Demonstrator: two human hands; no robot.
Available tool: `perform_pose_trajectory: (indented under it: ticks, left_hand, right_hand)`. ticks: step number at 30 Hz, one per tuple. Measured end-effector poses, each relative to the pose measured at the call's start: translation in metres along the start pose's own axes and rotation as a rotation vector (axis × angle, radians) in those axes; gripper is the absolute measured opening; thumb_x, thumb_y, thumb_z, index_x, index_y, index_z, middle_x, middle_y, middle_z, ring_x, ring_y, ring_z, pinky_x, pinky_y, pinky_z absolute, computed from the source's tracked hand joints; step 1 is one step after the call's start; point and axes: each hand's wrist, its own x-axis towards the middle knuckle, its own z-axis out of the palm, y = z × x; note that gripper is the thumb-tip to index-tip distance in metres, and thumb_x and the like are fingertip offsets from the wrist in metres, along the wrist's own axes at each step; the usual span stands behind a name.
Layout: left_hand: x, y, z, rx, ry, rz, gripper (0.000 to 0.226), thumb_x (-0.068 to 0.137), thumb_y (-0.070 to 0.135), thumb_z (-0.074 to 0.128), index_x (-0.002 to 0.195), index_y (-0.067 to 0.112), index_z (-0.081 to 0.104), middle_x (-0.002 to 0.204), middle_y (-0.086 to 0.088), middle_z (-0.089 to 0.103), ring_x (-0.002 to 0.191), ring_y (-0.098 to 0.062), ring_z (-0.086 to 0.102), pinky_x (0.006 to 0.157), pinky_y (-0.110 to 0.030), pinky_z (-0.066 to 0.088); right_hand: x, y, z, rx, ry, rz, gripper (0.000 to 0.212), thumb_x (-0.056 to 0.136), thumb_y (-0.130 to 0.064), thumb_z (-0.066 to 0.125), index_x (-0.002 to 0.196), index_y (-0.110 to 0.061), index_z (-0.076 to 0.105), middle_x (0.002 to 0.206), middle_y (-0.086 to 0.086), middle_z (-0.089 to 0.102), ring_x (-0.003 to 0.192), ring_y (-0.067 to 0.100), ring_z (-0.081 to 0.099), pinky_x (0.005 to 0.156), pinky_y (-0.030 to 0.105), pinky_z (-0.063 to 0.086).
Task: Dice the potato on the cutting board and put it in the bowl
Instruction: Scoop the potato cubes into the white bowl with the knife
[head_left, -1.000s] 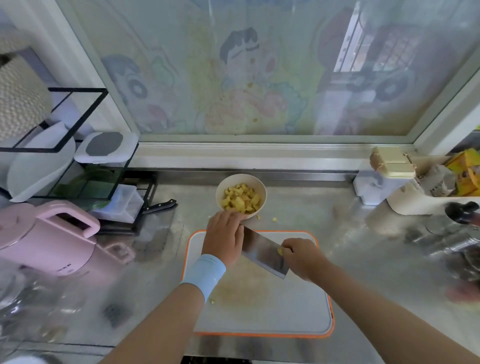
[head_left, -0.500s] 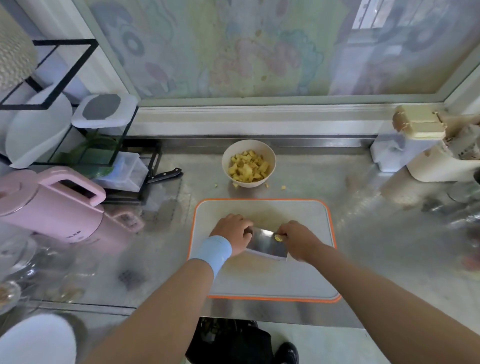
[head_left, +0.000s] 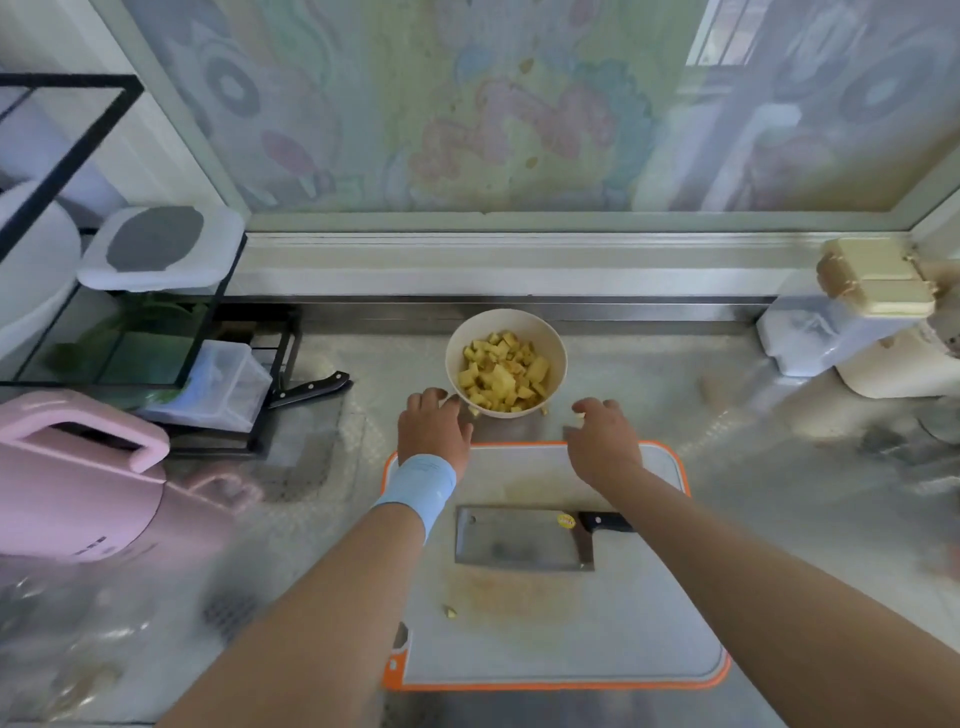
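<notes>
Head view, at the tabletop (head_left: 753, 467): bowl (head_left: 556, 343) near the back edge, holding diced potato (head_left: 501, 379). A few loose potato bits lie at the bowl's base and 1 scrap (head_left: 450, 611) sits on the cutting board (head_left: 649, 649). Cleaver (head_left: 522, 538) lies flat on the board, blade left, black handle partly under the right forearm. Left hand (head_left: 434, 428), blue wristband, fingers spread and empty, just left of the bowl, fingertips near its rim. Right hand (head_left: 602, 441) just right of the bowl, fingers curled downward; grip cannot be told. Pink appliance (head_left: 78, 483) at far left, well apart.
</notes>
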Motion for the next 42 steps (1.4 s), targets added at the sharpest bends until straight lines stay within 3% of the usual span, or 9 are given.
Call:
perform_pose_trajectory:
  ticks: [4,10,16,19,22,28,32,37,42]
  left_hand:
    - [0.019,-0.008,0.016,-0.086,0.016,-0.078,0.037,0.085,0.047,0.059,0.115,0.026,0.062,0.132,0.002,0.046,0.122,-0.024,0.034,0.09,-0.037,0.04]
    - [0.03,-0.01,0.031,-0.306,0.133,-0.139,0.034,0.071,0.057,0.07,0.09,0.028,0.073,0.109,0.007,0.055,0.105,-0.025,0.042,0.083,-0.034,0.041]
    - [0.035,-0.008,0.03,-0.414,0.119,-0.118,0.017,0.076,0.038,0.072,0.083,0.022,0.072,0.097,0.002,0.059,0.101,-0.024,0.044,0.08,-0.032,0.045]
    - [0.03,-0.021,0.031,-0.429,0.069,-0.068,0.007,0.085,0.022,0.061,0.087,0.021,0.067,0.092,0.006,0.052,0.1,-0.018,0.043,0.073,-0.025,0.04]
    - [0.022,-0.036,0.027,-0.372,0.035,-0.024,0.009,0.089,0.015,0.057,0.09,0.018,0.065,0.093,0.003,0.053,0.096,-0.018,0.045,0.073,-0.031,0.045]
    - [0.018,-0.047,0.01,-0.233,-0.067,-0.031,0.021,0.085,0.002,0.048,0.095,0.016,0.06,0.097,-0.004,0.051,0.091,-0.026,0.053,0.07,-0.036,0.049]
    - [0.018,-0.04,0.003,-0.102,-0.14,-0.043,0.028,0.085,0.001,0.048,0.11,0.012,0.055,0.108,-0.01,0.051,0.101,-0.029,0.051,0.08,-0.037,0.049]
    - [-0.001,-0.042,-0.004,-0.645,0.013,-0.304,0.02,0.09,0.008,0.054,0.1,0.022,0.064,0.096,0.004,0.062,0.084,-0.016,0.062,0.075,-0.026,0.049]
    - [-0.041,-0.046,-0.009,-1.636,-0.244,-0.596,0.008,0.093,0.0,0.056,0.096,0.007,0.06,0.079,-0.007,0.058,0.066,-0.016,0.06,0.066,-0.023,0.055]
  right_hand:
    - [0.024,-0.001,0.016,0.045,0.002,0.045,0.044,0.091,-0.033,0.064,0.133,-0.023,0.053,0.13,0.007,0.045,0.108,0.03,0.053,0.092,0.044,0.051]
    - [0.033,-0.021,0.036,0.17,0.083,0.079,0.028,0.088,-0.041,0.065,0.102,-0.017,0.069,0.102,0.006,0.052,0.083,0.028,0.059,0.07,0.033,0.045]
    - [0.034,-0.032,0.038,0.166,0.088,0.071,0.016,0.087,-0.023,0.063,0.083,-0.01,0.072,0.083,0.013,0.07,0.079,0.033,0.064,0.064,0.036,0.05]
    - [0.026,-0.033,0.033,0.145,0.048,0.02,0.022,0.089,-0.022,0.06,0.071,-0.01,0.064,0.075,0.011,0.068,0.073,0.032,0.061,0.059,0.032,0.04]
    - [0.013,-0.034,0.029,0.241,0.053,0.052,0.021,0.083,-0.019,0.06,0.066,-0.008,0.06,0.064,0.007,0.061,0.062,0.024,0.054,0.049,0.031,0.033]
    - [-0.028,-0.044,0.037,0.417,-0.084,0.164,0.009,0.078,-0.019,0.068,0.081,-0.026,0.072,0.077,-0.01,0.069,0.076,0.015,0.065,0.065,0.026,0.052]
    - [-0.054,-0.056,0.051,0.351,-0.26,0.085,0.015,0.077,-0.014,0.065,0.078,-0.027,0.073,0.079,-0.015,0.068,0.076,0.007,0.063,0.068,0.019,0.048]
    - [-0.079,-0.068,0.063,0.311,-0.438,-0.005,0.032,0.074,-0.005,0.052,0.082,-0.025,0.076,0.073,-0.014,0.067,0.063,0.006,0.059,0.061,0.018,0.048]
    - [-0.104,-0.068,0.076,0.003,-0.615,-0.197,0.038,0.079,-0.005,0.051,0.099,-0.026,0.076,0.104,-0.006,0.07,0.083,0.012,0.063,0.071,0.017,0.05]
